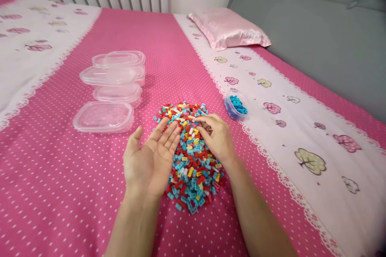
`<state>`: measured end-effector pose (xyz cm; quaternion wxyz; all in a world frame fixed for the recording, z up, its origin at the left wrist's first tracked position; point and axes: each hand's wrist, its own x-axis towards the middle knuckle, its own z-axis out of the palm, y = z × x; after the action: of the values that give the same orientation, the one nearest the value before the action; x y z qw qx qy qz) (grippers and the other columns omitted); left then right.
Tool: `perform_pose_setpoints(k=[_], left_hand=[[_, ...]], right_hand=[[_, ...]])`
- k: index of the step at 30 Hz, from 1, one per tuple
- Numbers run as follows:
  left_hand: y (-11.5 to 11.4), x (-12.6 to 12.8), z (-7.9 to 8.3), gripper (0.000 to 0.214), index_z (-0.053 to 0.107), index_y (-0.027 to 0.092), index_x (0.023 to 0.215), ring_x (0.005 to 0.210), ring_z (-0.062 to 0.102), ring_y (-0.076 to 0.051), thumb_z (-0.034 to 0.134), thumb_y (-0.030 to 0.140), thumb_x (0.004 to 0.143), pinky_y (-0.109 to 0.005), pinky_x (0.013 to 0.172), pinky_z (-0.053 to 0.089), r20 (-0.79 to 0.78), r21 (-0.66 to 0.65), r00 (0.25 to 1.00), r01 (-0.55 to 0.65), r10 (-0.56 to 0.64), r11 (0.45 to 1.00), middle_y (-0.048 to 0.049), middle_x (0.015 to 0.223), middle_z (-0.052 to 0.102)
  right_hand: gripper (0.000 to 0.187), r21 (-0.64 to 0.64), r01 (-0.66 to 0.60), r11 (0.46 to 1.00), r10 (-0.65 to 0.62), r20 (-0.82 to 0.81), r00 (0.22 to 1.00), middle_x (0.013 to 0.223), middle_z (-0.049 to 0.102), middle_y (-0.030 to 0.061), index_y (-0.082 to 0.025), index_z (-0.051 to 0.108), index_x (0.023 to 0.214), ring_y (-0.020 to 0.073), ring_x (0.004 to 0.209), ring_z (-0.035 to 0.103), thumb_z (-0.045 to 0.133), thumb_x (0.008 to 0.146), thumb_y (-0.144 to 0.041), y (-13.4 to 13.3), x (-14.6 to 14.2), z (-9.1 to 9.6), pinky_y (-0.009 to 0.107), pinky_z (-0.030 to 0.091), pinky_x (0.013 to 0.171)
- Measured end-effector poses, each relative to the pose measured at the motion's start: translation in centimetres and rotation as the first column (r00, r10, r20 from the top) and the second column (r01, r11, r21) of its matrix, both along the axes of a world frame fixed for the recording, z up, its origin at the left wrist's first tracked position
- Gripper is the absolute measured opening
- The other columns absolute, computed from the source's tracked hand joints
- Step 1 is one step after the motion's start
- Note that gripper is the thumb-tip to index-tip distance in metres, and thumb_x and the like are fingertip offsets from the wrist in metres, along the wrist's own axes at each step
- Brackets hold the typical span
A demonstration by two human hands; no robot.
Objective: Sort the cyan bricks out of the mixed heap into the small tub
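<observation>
A long heap of small toy building bricks (pixel 189 158) in red, light blue, yellow, white and pink lies on the bedspread in front of me. My left hand (pixel 152 156) is open at the heap's left edge, palm up with fingers stretched out, and nothing shows on the palm. Over the upper right part of the heap, my right hand (pixel 218 134) is bent with thumb and index finger curled close together at the bricks. Whatever is between those fingertips is too small to make out.
Right of the heap stands a small clear tub (pixel 232 110) holding blue bricks (pixel 238 104). Several clear plastic containers (pixel 102 116) with lids stand in a row at the left. A pink pillow (pixel 229 30) lies at the back, near a grey padded headboard (pixel 307 32).
</observation>
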<state>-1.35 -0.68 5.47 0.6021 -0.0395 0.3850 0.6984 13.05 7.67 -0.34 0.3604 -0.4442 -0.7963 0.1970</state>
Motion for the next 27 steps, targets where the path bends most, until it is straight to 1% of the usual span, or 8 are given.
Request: perform_pose_setpoints(k=[4,7,13,16,19,23,25,27], left_hand=[[0.1,0.2,-0.1,0.055,0.052,0.008,0.124,0.110,0.059,-0.025,0.036,0.043,0.084,-0.034,0.094,0.048,0.019,-0.021,1.000,0.002,-0.001,1.000,-0.0207,0.119,0.059],[0.2,0.1,-0.4,0.056,0.050,0.008,0.125,0.110,0.059,-0.025,0.038,0.042,0.083,-0.034,0.093,0.049,0.025,-0.014,1.000,0.012,-0.012,1.000,-0.0209,0.120,0.058],[0.3,0.2,-0.5,0.058,0.048,0.007,0.127,0.111,0.058,-0.025,0.039,0.042,0.082,-0.034,0.094,0.048,0.032,-0.009,0.999,0.022,-0.021,1.000,-0.0216,0.120,0.057],[0.2,0.3,-0.1,0.058,0.048,0.006,0.128,0.111,0.058,-0.025,0.037,0.042,0.083,-0.033,0.094,0.047,0.031,-0.016,0.999,0.031,-0.031,0.999,-0.0214,0.121,0.057],[0.2,0.3,0.1,0.059,0.048,0.006,0.128,0.111,0.058,-0.024,0.036,0.043,0.083,-0.033,0.096,0.047,0.029,-0.028,0.999,0.032,-0.031,0.999,-0.0215,0.121,0.057],[0.1,0.5,0.1,0.059,0.047,0.007,0.129,0.112,0.057,-0.025,0.037,0.044,0.084,-0.034,0.097,0.046,0.031,-0.010,0.997,0.068,-0.067,0.998,-0.0214,0.122,0.057],[0.1,0.6,0.0,0.057,0.047,0.008,0.129,0.113,0.057,-0.025,0.038,0.043,0.085,-0.035,0.097,0.046,0.053,0.015,0.991,0.124,-0.124,0.992,-0.0210,0.122,0.057],[0.0,0.7,-0.1,0.056,0.048,0.007,0.128,0.114,0.056,-0.026,0.038,0.042,0.085,-0.036,0.096,0.047,0.094,0.044,0.975,0.197,-0.200,0.979,-0.0210,0.123,0.057]], right_hand=[[0.030,-0.002,-0.020,1.000,0.020,-0.007,1.000,0.102,0.061,0.0035,-0.029,0.065,0.109,0.0167,0.084,0.060,0.053,0.084,-0.018,-0.3,-0.1,0.4,0.033,0.049,0.079],[0.025,-0.033,-0.020,0.999,0.020,0.011,1.000,0.099,0.062,0.0045,-0.028,0.068,0.102,0.0187,0.089,0.059,0.051,0.085,-0.020,-0.4,-0.2,0.5,0.033,0.049,0.078],[0.018,-0.089,0.017,0.996,-0.018,-0.004,1.000,0.090,0.063,0.0052,-0.022,0.067,0.093,0.0157,0.071,0.059,0.053,0.083,-0.020,-0.2,-0.2,0.3,0.031,0.049,0.072],[0.015,-0.097,0.057,0.994,-0.058,-0.016,0.998,0.085,0.064,0.0052,-0.020,0.066,0.090,0.0156,0.070,0.059,0.054,0.081,-0.021,0.0,0.1,0.4,0.031,0.048,0.071],[0.016,-0.124,0.080,0.989,-0.091,-0.088,0.992,0.085,0.067,0.0051,-0.019,0.066,0.089,0.0155,0.070,0.060,0.053,0.080,-0.023,0.3,0.7,0.6,0.030,0.049,0.069],[0.018,-0.231,0.085,0.969,-0.145,-0.254,0.956,0.082,0.068,0.0044,-0.018,0.066,0.091,0.0148,0.067,0.060,0.055,0.080,-0.028,0.3,1.3,1.3,0.029,0.049,0.063],[0.018,-0.273,0.036,0.961,-0.129,-0.332,0.935,0.082,0.068,0.0040,-0.018,0.066,0.091,0.0142,0.069,0.061,0.057,0.079,-0.029,-0.1,1.3,2.1,0.028,0.049,0.063],[0.016,-0.286,-0.052,0.957,-0.067,-0.393,0.917,0.084,0.068,0.0037,-0.019,0.066,0.090,0.0136,0.072,0.062,0.058,0.079,-0.029,-0.8,1.0,3.1,0.027,0.050,0.064]])
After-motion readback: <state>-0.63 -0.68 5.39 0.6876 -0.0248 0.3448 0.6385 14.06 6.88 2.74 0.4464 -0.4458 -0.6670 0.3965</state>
